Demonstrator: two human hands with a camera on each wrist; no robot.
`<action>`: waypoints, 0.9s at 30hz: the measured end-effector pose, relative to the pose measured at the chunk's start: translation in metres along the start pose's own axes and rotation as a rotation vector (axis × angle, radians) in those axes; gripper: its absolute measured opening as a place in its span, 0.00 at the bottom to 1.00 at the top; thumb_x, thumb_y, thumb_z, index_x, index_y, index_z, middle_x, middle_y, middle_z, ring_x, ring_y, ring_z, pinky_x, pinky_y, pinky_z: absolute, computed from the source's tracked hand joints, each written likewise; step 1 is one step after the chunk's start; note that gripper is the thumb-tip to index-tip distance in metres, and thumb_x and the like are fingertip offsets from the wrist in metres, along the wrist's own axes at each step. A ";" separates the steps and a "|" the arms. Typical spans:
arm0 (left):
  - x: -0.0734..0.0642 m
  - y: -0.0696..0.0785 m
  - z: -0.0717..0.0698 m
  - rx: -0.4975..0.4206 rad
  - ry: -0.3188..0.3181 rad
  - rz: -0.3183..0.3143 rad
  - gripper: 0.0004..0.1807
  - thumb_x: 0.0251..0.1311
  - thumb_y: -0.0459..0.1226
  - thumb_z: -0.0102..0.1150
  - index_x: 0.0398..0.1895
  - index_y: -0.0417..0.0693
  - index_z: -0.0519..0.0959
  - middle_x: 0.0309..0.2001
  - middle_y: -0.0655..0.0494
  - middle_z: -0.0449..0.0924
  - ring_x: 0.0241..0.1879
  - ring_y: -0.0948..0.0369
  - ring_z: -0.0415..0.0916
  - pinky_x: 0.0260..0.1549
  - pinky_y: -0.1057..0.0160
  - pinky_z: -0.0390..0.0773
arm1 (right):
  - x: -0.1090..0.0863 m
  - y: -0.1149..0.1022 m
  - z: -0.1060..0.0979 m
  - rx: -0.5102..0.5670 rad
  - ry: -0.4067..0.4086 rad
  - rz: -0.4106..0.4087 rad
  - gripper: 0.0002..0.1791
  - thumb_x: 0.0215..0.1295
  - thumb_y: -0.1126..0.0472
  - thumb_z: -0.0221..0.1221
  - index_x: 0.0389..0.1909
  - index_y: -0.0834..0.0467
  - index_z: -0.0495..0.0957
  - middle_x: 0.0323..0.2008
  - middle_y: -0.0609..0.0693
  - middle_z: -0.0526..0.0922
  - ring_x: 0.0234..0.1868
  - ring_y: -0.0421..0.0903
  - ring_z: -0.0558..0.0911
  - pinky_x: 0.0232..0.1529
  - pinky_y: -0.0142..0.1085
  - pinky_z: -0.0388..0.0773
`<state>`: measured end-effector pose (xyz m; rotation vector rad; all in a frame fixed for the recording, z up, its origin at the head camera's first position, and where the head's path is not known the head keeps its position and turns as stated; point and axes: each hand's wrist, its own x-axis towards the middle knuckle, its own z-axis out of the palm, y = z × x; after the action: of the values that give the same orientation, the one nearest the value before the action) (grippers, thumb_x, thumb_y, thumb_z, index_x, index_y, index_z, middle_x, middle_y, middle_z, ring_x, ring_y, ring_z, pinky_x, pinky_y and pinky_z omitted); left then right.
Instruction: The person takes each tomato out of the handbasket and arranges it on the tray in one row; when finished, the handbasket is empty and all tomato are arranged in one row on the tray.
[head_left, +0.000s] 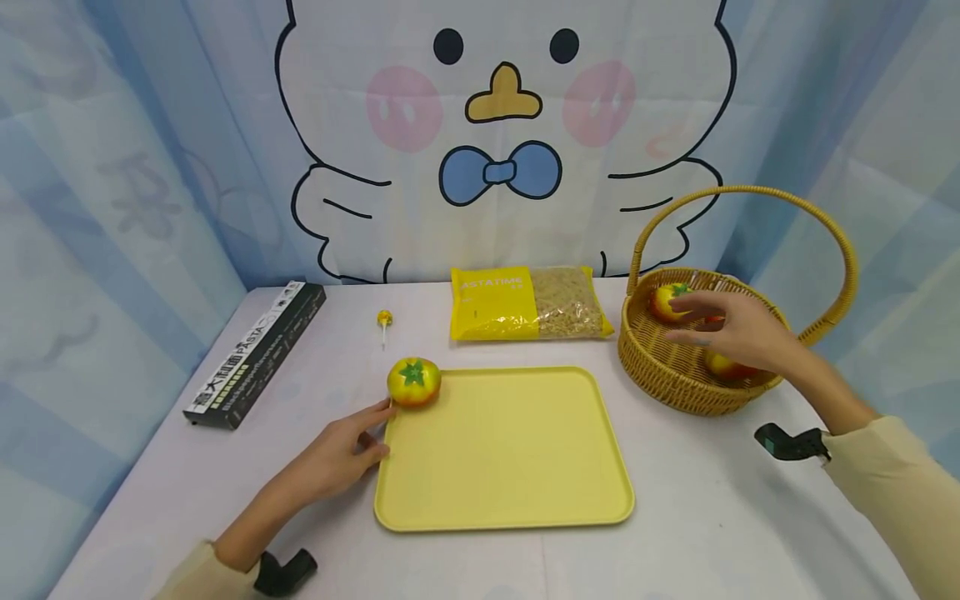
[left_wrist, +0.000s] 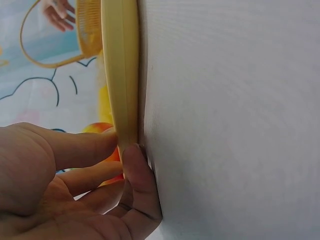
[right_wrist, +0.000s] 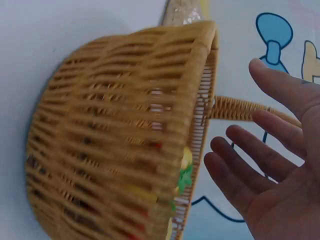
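Through the cameras, I see the left hand [head_left: 335,458] pinching the near-left rim of a yellow tray [head_left: 502,450], thumb and fingers on either side of its edge, while the right hand [head_left: 741,329], released and holding nothing, hovers with fingers spread over a woven basket [head_left: 660,379]. Just beyond the left fingertips, a red-and-yellow fruit [head_left: 414,382] with a green star-shaped top sits at the tray's far-left corner; the tray's bare surface stretches rightward from the same fingers. Just beside the right fingertips, inside the basket, I make out a similar fruit [head_left: 663,303], with another [head_left: 727,367] below the palm, partly hidden by the hand. Farther out, beyond the left fingers, a yellow-wrapped lollipop [head_left: 384,318] lies on the white table [head_left: 690,500], and a black pasta box [head_left: 258,354] rests well to their left. Between the two hands, past the tray's far edge, lies a yellow pasta bag [head_left: 495,304], backed by a curtain [head_left: 502,242] printed with a cartoon bird.
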<state>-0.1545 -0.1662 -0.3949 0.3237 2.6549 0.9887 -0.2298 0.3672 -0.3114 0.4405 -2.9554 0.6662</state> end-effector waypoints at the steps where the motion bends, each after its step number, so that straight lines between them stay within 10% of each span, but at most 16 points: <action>1: 0.000 0.000 0.000 0.001 -0.001 0.004 0.32 0.71 0.29 0.63 0.78 0.40 0.69 0.83 0.41 0.59 0.46 0.61 0.80 0.42 0.65 0.82 | -0.001 0.003 -0.001 -0.003 0.000 0.006 0.32 0.67 0.47 0.72 0.66 0.59 0.80 0.62 0.62 0.85 0.58 0.61 0.84 0.48 0.26 0.83; 9: 0.000 0.000 0.000 -0.003 -0.001 -0.001 0.32 0.71 0.30 0.63 0.78 0.41 0.69 0.83 0.41 0.59 0.47 0.60 0.80 0.45 0.62 0.83 | -0.006 0.027 -0.008 -0.027 -0.036 0.067 0.34 0.68 0.48 0.71 0.68 0.62 0.77 0.63 0.69 0.82 0.61 0.68 0.80 0.59 0.65 0.80; 27: 0.001 -0.001 0.000 0.004 0.004 -0.005 0.32 0.71 0.30 0.63 0.78 0.41 0.69 0.83 0.42 0.60 0.46 0.60 0.79 0.47 0.61 0.83 | -0.015 0.053 -0.014 -0.142 -0.080 0.068 0.37 0.65 0.51 0.73 0.67 0.70 0.76 0.58 0.76 0.82 0.56 0.74 0.83 0.50 0.61 0.86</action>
<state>-0.1551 -0.1667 -0.3958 0.3166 2.6608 0.9833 -0.2306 0.4232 -0.3226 0.3641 -3.0793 0.4511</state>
